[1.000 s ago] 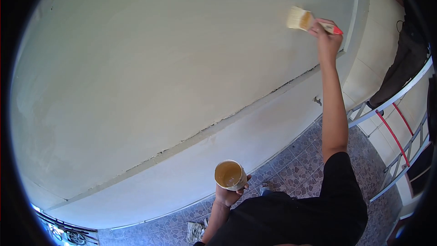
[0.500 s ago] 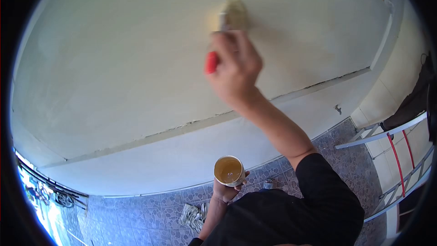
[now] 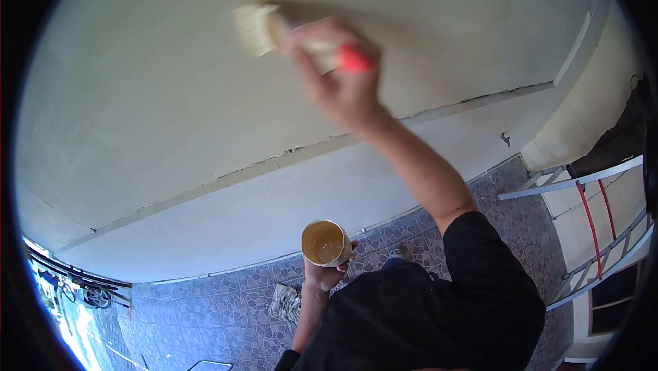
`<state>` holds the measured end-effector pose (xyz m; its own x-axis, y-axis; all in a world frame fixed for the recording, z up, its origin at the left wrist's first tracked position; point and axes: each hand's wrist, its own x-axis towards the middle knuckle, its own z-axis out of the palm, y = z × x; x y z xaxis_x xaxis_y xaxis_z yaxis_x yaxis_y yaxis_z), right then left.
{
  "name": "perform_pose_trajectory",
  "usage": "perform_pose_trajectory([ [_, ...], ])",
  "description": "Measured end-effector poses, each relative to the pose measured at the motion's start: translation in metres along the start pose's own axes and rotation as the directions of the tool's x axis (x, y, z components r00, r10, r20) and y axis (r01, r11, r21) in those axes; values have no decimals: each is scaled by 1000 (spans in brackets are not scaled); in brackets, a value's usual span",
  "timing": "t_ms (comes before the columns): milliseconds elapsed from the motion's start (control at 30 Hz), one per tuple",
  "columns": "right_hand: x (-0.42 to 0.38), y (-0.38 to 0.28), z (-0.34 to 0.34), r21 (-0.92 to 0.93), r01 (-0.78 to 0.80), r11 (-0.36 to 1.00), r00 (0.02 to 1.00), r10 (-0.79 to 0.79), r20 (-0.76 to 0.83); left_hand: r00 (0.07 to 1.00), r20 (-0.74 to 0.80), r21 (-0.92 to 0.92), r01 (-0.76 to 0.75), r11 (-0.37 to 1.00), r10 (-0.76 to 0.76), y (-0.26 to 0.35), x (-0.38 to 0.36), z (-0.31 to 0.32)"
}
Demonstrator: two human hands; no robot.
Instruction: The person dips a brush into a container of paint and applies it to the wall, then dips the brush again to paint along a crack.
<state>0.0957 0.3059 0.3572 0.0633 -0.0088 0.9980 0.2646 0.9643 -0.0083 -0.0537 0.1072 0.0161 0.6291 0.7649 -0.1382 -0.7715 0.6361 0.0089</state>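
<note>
My right hand (image 3: 343, 79) is closed around the handle of a wide paintbrush (image 3: 255, 29), blurred by motion. The handle has a red end, and the pale bristles lie against the wall (image 3: 171, 97), pointing left. Lower down, my left hand (image 3: 327, 275) grips a round cup (image 3: 325, 243) from beneath and the side. Some yellowish liquid shows inside it, and its opening faces up toward me.
At the right stands a metal ladder (image 3: 572, 184) with red bars. A cloth-like bundle (image 3: 285, 304) lies on the patterned tile floor (image 3: 199, 309). A small tap-like fitting (image 3: 506, 139) sticks out of the lower wall. A ledge (image 3: 288, 158) crosses the wall.
The paintbrush has swept left across the wall, and its bristles have turned from pointing up to pointing left. My left hand with the cup has shifted slightly left and up in view.
</note>
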Motion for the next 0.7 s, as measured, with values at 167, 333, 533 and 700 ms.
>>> perform_pose_trajectory([
  [167, -14, 36, -131, -33, -317, 948, 941, 310, -136, 999, 10, 42, -42, 998, 42, 2, -1, 3],
  [333, -14, 62, -233, -118, -453, 884, 866, 405, -293, 995, 3, 4, -103, 995, 103, -11, 13, 9],
  [533, -14, 91, -342, -225, -531, 817, 807, 406, -428, 998, 15, -6, -54, 999, 54, -42, 39, 20],
  [700, -15, 110, -396, -528, -428, 733, 852, 133, -506, 1000, 25, 37, -6, 999, 5, -68, 57, 23],
])
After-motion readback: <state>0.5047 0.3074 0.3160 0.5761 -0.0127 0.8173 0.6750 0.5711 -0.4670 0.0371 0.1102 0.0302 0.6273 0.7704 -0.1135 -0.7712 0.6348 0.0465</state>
